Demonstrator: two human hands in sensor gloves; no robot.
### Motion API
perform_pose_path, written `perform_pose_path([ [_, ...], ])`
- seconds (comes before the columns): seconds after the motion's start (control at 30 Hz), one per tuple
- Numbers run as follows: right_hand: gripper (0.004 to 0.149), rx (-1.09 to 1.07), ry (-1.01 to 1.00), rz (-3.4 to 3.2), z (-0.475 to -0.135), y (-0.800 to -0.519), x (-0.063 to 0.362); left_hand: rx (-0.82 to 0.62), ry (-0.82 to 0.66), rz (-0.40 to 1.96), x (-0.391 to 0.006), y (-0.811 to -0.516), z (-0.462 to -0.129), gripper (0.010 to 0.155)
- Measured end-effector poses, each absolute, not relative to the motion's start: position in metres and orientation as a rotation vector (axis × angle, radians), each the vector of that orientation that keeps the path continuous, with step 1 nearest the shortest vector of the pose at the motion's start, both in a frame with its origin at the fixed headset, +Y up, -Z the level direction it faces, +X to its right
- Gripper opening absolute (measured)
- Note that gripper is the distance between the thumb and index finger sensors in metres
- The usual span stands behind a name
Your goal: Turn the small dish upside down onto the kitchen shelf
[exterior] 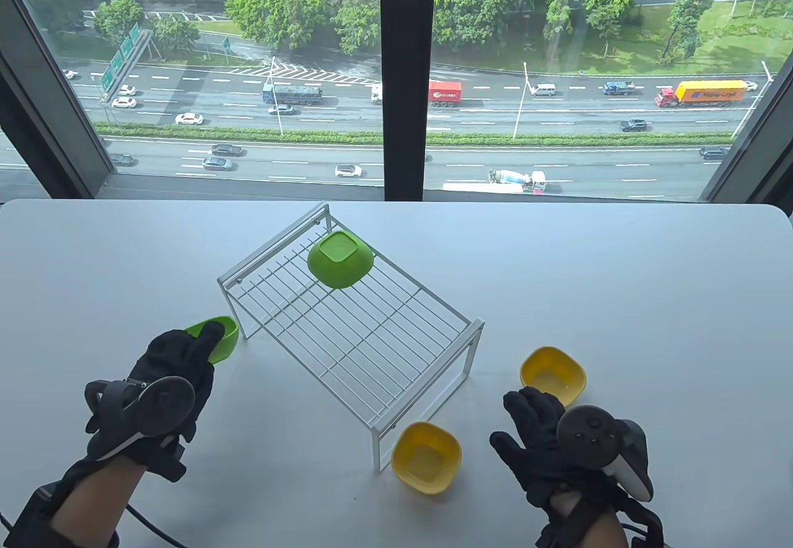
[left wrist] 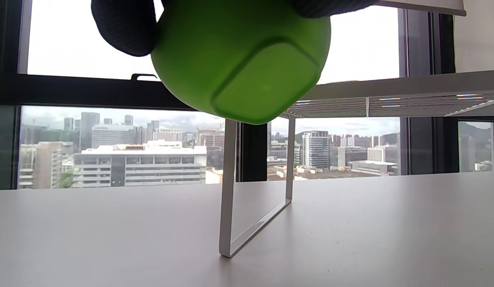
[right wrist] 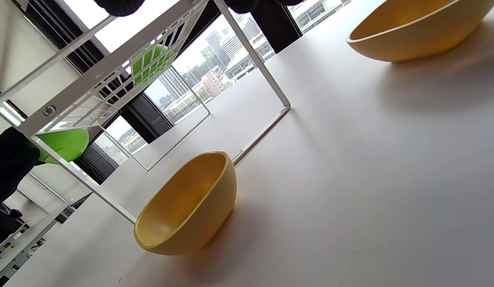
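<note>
Gripping green dish (exterior: 220, 337) — left hand (exterior: 176, 362) | right hand (exterior: 539, 430) spread — holding nothing

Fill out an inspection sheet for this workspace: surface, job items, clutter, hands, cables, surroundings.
Surface: white table, no marks seen.
Job's things: white wire kitchen shelf stands mid-table; one green dish already upside down on its far end; second green dish held off the table left of the shelf.
Clutter: two yellow dishes, both upright on the table: one by the shelf's near leg, one to the right.
Hands: left hand grips the second green dish; right hand holds nothing, fingers spread.
Cables: dark cable trails from the left wrist.
Surroundings: window behind the table; highway with traffic and trees below.
</note>
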State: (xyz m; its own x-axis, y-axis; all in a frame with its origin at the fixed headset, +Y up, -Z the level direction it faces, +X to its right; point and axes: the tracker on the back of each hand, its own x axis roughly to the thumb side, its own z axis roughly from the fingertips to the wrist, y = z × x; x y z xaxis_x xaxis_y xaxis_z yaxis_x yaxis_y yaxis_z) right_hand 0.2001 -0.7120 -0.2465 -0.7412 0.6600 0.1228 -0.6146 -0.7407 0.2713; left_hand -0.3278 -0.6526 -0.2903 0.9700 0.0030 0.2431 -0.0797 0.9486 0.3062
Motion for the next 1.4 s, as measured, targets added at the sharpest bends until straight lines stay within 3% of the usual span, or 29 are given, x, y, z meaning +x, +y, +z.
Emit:
perform_pose_path([
  [1.4,0.081,0.27,0.276,2.416,-0.247,-0.711,0.201,0.388,-0.202,0.184,-0.335,-0.632,-0.284,0.079],
])
